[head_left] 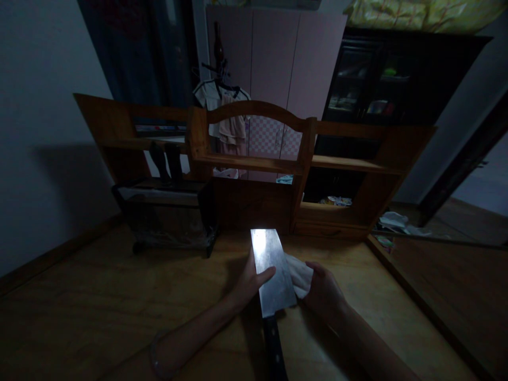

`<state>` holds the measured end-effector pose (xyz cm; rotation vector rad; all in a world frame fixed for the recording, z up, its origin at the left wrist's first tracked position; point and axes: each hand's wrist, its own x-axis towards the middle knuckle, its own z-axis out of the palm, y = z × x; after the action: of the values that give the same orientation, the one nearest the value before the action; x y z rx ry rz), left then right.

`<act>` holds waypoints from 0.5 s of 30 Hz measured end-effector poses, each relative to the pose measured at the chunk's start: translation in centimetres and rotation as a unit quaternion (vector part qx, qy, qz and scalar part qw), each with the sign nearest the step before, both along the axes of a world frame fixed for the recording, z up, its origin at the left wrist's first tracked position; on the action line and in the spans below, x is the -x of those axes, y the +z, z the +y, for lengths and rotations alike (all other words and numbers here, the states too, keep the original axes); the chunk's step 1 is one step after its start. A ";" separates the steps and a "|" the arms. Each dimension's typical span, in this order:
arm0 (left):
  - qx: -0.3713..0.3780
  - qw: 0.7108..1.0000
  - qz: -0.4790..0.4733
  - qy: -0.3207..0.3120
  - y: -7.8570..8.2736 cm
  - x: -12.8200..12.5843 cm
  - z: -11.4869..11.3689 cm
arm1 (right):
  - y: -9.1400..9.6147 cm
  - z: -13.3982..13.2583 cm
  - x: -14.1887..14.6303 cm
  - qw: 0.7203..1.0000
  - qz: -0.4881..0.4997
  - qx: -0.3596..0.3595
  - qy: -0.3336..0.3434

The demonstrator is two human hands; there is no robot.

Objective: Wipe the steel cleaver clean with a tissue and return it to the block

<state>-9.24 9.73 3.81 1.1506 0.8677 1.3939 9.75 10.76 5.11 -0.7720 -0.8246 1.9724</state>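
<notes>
A cleaver with a broad steel blade and a black handle is held above the wooden table, blade pointing away from me. My left hand grips the blade's left edge, thumb lying across its flat. My right hand is closed on a white cloth pressed against the blade's right side. The handle runs down to the bottom edge of the view.
A black knife rack with two dark handles stands at the back left of the table. Behind it rises a wooden shelf unit. Hanging clothes, a pink wardrobe and a dark glass cabinet lie beyond. The table's right edge borders the floor.
</notes>
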 end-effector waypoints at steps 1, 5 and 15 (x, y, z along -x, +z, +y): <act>-0.002 1.000 -0.006 0.001 0.0 0.0 0.0 | -0.1 0.0 0.0 1.000 0.000 0.001 0.000; -0.002 1.000 -0.022 0.004 -0.3 0.1 0.2 | -0.4 0.2 -0.1 1.000 0.020 0.015 -0.007; 0.048 0.998 -0.047 -0.002 1.2 0.0 -0.5 | -0.6 0.2 0.2 0.996 -0.056 -0.046 -0.058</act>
<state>-9.20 9.24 5.00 1.0050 0.8558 1.3762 9.55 10.95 4.51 -0.8631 -0.9104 1.7880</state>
